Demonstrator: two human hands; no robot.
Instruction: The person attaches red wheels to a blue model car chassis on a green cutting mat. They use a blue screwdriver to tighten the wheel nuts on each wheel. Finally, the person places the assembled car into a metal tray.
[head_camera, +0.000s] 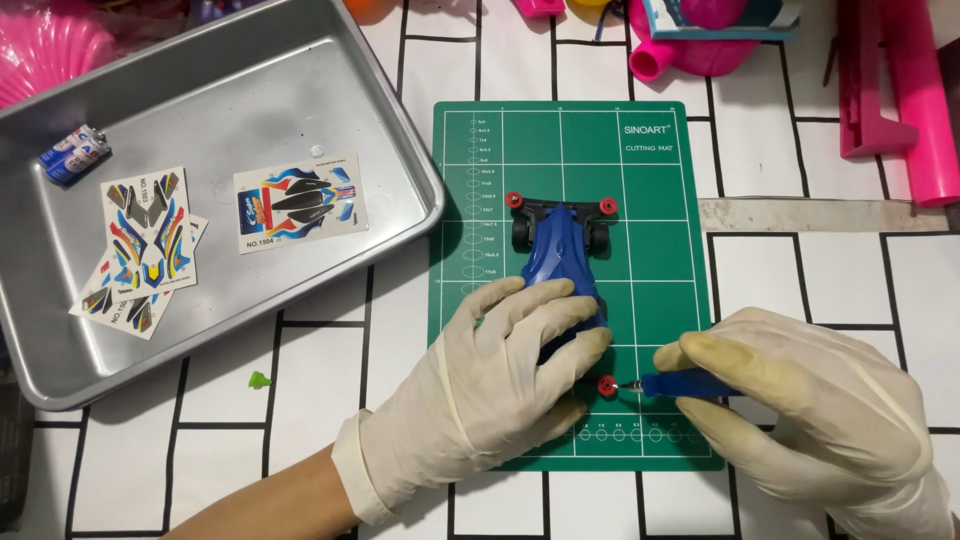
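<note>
The left hand (490, 375) grips the blue car (562, 270) on the mat (660, 180). The right hand (810, 400) clasps a screwdriver (685, 384), tip at the near red roller (606, 386); driving it likely needs steady pressure.

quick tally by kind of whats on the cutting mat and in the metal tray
toy race car: 1, blue, on the green cutting mat, under the left hand
screwdriver: 1, blue handle, in the right hand
sticker sheets: 3 at least, in the metal tray; the stack may hide more
batteries: 2, one pair, in the tray
Total: 7
</note>
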